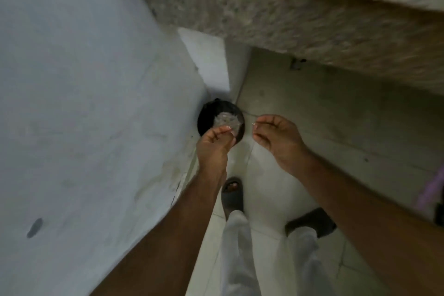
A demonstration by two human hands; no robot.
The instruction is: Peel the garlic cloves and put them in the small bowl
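Looking down through the head camera, I saw a black bin (217, 116) standing on the tiled floor (312, 115) in the corner, right against the pale wall (84, 79); inside it lay something pale and crinkled, possibly thin skins or a scrap of wrapping, too blurred for me to name. The left hand (213, 144) hung over the bin's near rim with its fingers curled inward; pale flecks showed at the fingertips, but I could not tell whether it gripped anything. The right hand (278, 137) was beside the bin, above the floor, thumb and forefinger brought together on what seemed a tiny pale speck, which I could not identify. I could make out no garlic cloves and no small bowl anywhere in view. A speckled stone surface (300, 19) ran across the top, its upper face cut off and smeared by motion. Below the arms I saw white trousers (236, 247) and two dark slippers (231, 194), and a purple object (430, 190) was cropped by the right edge
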